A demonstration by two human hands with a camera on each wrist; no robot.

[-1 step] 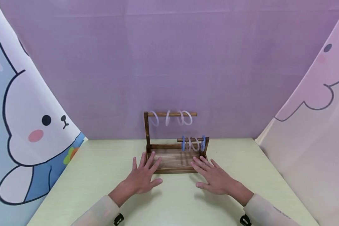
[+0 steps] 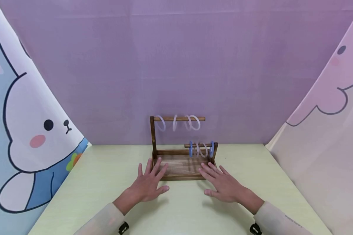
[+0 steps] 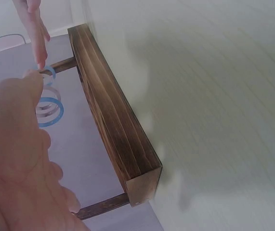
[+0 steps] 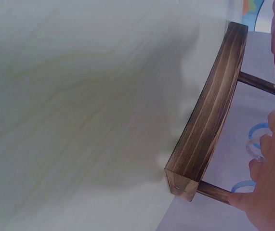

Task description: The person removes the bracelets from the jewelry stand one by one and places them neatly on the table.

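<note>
Near the rack, both hands spread; palms downward.

At the back, a big purple cloth with faint creases. On the left, a picture of a white bunny, with a pink cheek, blue clothes and a green and orange flower. On the right, a pink shape with a dark eye. Below, a pale yellow-green bench.

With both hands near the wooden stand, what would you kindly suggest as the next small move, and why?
I would probably move the right hand toward the blue ring nearest the free end of the lower bar: that hand is empty and close to the stand, and no other ring hangs between that one and the free end.
</note>
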